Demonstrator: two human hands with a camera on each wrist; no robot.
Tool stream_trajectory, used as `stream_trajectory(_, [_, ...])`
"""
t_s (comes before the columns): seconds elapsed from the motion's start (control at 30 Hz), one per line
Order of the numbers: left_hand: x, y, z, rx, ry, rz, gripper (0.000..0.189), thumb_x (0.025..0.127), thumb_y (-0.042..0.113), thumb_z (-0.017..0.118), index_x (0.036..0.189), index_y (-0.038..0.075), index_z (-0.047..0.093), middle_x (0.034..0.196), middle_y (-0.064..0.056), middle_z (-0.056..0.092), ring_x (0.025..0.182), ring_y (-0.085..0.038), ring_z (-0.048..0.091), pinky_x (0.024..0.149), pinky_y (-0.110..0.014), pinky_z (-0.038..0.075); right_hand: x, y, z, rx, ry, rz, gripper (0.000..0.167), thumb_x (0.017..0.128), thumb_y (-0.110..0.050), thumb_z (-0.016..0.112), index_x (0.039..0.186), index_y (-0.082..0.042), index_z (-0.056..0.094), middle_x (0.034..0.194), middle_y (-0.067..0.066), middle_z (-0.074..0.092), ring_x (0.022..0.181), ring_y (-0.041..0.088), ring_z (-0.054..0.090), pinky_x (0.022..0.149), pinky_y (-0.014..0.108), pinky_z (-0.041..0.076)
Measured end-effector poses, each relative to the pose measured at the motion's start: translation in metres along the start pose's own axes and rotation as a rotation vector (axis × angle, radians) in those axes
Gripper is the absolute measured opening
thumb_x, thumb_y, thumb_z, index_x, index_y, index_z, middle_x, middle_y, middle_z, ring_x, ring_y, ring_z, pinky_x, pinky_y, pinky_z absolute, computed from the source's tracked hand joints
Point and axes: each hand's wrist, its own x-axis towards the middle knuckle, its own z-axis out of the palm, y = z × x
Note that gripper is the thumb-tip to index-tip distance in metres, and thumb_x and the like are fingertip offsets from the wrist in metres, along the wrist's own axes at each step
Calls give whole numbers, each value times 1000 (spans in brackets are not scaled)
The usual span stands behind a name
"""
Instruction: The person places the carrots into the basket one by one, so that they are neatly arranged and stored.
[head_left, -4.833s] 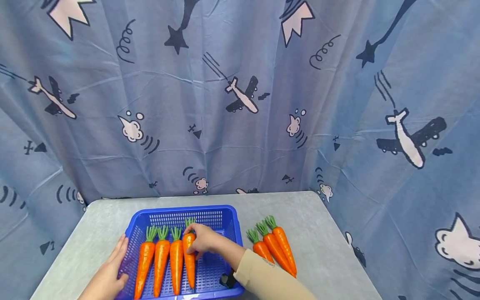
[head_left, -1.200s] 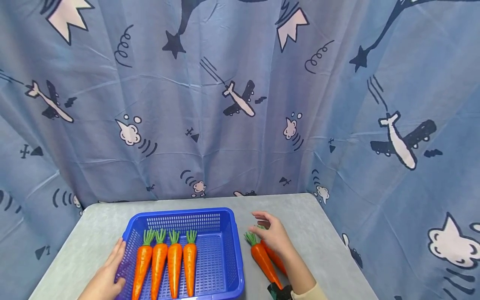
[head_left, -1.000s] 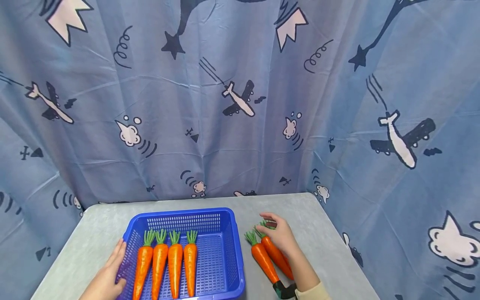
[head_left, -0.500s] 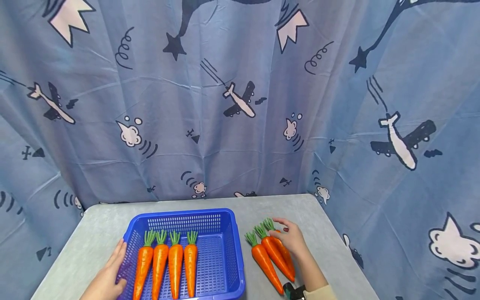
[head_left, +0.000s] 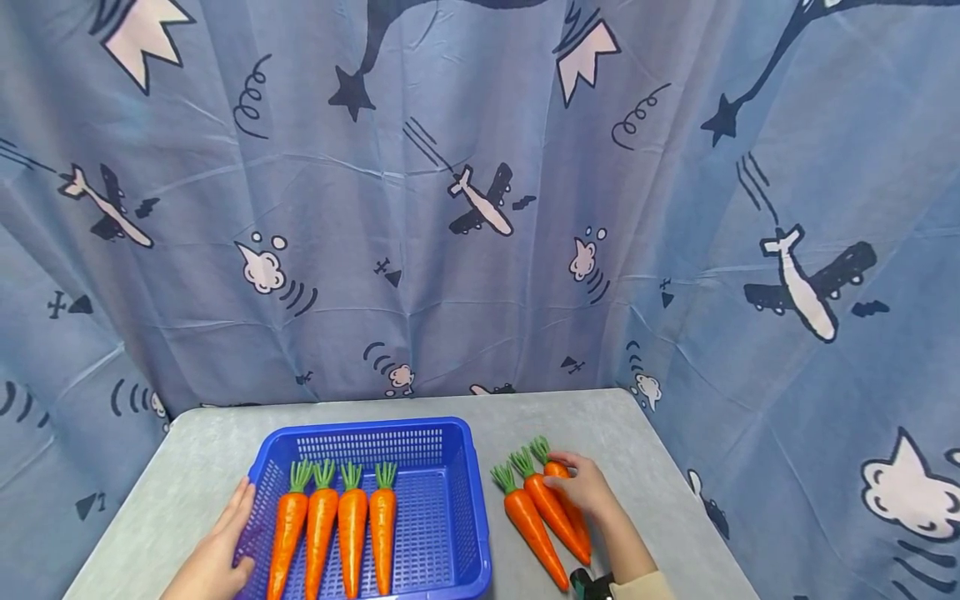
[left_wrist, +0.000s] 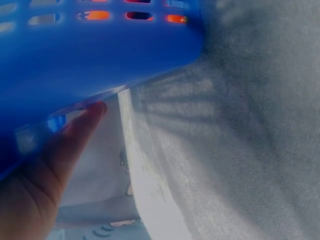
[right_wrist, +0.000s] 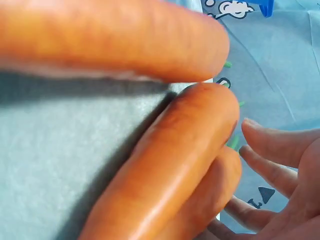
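My left hand (head_left: 213,550) rests its extended fingers against the left side of a blue plastic basket (head_left: 480,517). In the left wrist view a finger (left_wrist: 75,140) lies along the basket's rim. Several orange carrots (head_left: 382,533) with green tops lie side by side inside. To the right of the basket, three more carrots lie on the table: a left one (head_left: 536,533), a middle one (head_left: 555,517) and a right one (head_left: 576,525). My right hand (head_left: 588,487) is at the upper end of the right carrot, thumb and fingers spread around it; the right wrist view shows the thumb (right_wrist: 280,142) apart from it.
The light grey table (head_left: 660,517) ends at a blue patterned curtain (head_left: 480,292) behind and at the sides. The basket's right half shows bare floor (head_left: 423,533). A dark wrist camera (head_left: 592,583) sits by the right sleeve (head_left: 641,587).
A fourth carrot, earlier under my right hand in the basket, now lies there released. My right hand has moved right across the loose carrots to the rightmost one. The left hand stays at the basket.
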Motion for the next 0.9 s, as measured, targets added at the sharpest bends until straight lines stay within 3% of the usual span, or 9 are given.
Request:
stream_trajectory(0.23, [-2,-2,3,45,55,36,95,69,-4,73,150,-18,25,161,-33,17,134,-55,41,103,-58,40,1,6,-4,-25,-17,-14,37,90,-5,69,127,-4,69,125,22,66,111,35,62,90,49,54])
stream_trajectory(0.4, [-1,-1,2,23,38,24,95,69,-4,73,150,-18,24,160,-34,18,135,-56,39,104,-59,38,2,7,-8,-43,-43,4,41,89,-5,70,129,-7,67,125,23,64,97,27,62,73,39,57])
stream_trajectory(0.57, [-1,-2,3,13,38,25,96,69,-5,72,151,-18,24,161,-34,17,135,-55,38,105,-59,36,5,9,-9,-70,-55,2,47,84,-1,73,130,-8,67,124,23,63,97,27,61,74,39,58])
stream_trajectory(0.6, [-2,-3,3,22,45,28,96,69,-4,72,151,-17,24,162,-33,17,135,-54,39,105,-57,37,5,10,-9,-71,-51,0,48,83,-1,74,130,-8,67,125,24,63,99,28,61,75,39,58])
stream_trajectory(0.67, [-2,-4,5,40,70,35,96,69,-3,73,152,-14,25,162,-30,18,138,-45,37,108,-41,39,6,10,-9,-76,-37,-6,49,83,0,74,130,-8,67,126,25,63,101,31,62,76,41,58])
stream_trajectory(0.77, [-2,-6,6,77,89,44,96,69,-1,73,152,-13,27,163,-28,21,138,-38,37,106,-32,38,7,10,-10,-96,-14,-10,50,83,0,72,132,-7,66,128,28,62,104,34,63,76,41,57])
stream_trajectory(0.83, [-2,-6,5,73,81,41,95,69,-1,73,152,-14,28,162,-29,21,139,-39,37,106,-33,39,7,9,-11,-104,-4,-1,52,83,-1,71,133,-7,65,129,29,61,104,34,62,76,40,57])
stream_trajectory(0.9, [-1,-5,4,66,64,38,95,69,-2,73,150,-16,27,161,-32,20,136,-48,40,105,-49,40,7,6,-12,-104,5,6,53,83,-2,69,135,-8,63,129,29,60,102,33,62,75,38,56])
